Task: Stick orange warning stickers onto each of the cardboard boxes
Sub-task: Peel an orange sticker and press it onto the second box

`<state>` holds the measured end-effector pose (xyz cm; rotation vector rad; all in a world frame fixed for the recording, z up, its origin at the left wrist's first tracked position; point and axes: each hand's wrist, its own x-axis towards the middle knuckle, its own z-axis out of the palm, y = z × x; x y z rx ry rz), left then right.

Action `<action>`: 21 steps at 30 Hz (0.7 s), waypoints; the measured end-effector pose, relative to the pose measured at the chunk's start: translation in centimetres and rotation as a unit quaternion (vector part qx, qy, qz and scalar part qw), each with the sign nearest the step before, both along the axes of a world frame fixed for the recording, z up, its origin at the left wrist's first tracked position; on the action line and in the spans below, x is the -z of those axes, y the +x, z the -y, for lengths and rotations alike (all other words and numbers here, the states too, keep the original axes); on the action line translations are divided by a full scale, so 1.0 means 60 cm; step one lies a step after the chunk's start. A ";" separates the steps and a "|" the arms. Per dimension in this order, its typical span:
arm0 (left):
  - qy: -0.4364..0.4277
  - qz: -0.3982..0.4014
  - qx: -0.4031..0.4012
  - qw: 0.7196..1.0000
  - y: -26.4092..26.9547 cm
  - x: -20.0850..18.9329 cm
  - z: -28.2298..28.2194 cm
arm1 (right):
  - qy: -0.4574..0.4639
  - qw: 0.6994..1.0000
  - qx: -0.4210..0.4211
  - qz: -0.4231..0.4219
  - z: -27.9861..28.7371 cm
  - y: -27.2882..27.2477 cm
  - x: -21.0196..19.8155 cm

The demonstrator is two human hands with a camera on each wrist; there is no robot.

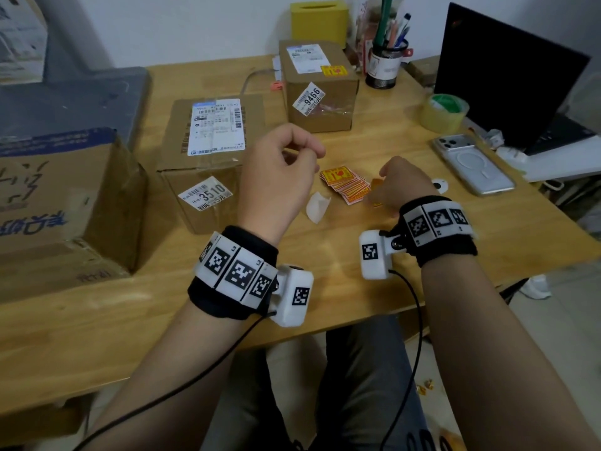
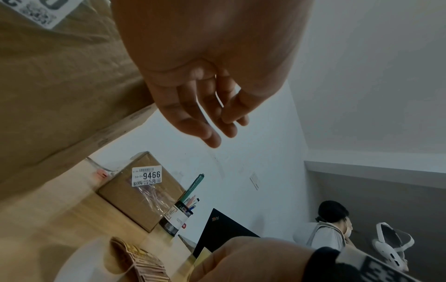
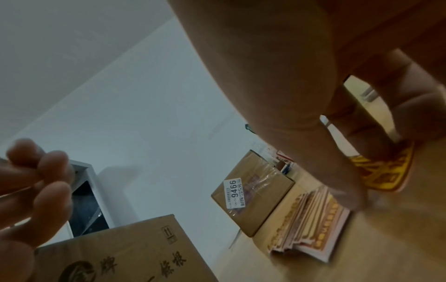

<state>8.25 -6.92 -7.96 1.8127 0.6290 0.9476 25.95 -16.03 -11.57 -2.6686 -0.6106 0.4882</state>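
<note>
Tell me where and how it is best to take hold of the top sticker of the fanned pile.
Probably pinch the free far-left corner of the top sticker from above. The sticker pile lies flat and fanned towards the right hand, so that corner overhangs the least.

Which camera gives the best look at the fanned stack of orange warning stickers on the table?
Head view: the whole fanned stack of orange warning stickers lies unobstructed, printed faces up. Right wrist shows them edge-on, blurred; left wrist catches a dim corner.

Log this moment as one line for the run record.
left hand: raised, holding nothing | right hand: on loose sticker beside sticker stack | box 9466: stickered | box 3510: no sticker seen
</note>
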 end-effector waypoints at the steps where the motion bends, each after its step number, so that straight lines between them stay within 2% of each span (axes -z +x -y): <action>1: -0.002 0.001 0.000 1.000 0.000 0.000 0.000 | 0.000 1.000 -0.002 0.002 -0.001 0.001 0.001; 6: 0.001 -0.002 0.005 1.000 0.000 0.000 -0.001 | 0.032 0.999 0.009 0.028 -0.004 0.004 0.006; 10: -0.014 0.003 0.021 1.000 -0.011 -0.003 -0.008 | 0.153 0.985 0.000 0.080 -0.010 -0.013 -0.010; 13: -0.032 0.006 0.020 0.999 -0.025 -0.010 -0.018 | 0.316 0.946 -0.056 0.041 -0.030 -0.047 -0.040; 15: -0.046 0.017 0.005 0.999 -0.036 -0.015 -0.025 | 0.393 0.914 -0.099 -0.007 -0.044 -0.079 -0.061; 18: -0.064 0.033 -0.021 0.997 -0.056 -0.021 -0.038 | 0.464 0.873 -0.131 -0.065 -0.062 -0.119 -0.081; 21: -0.079 0.042 -0.040 0.995 -0.080 -0.024 -0.052 | 0.487 0.850 -0.178 -0.091 -0.075 -0.148 -0.088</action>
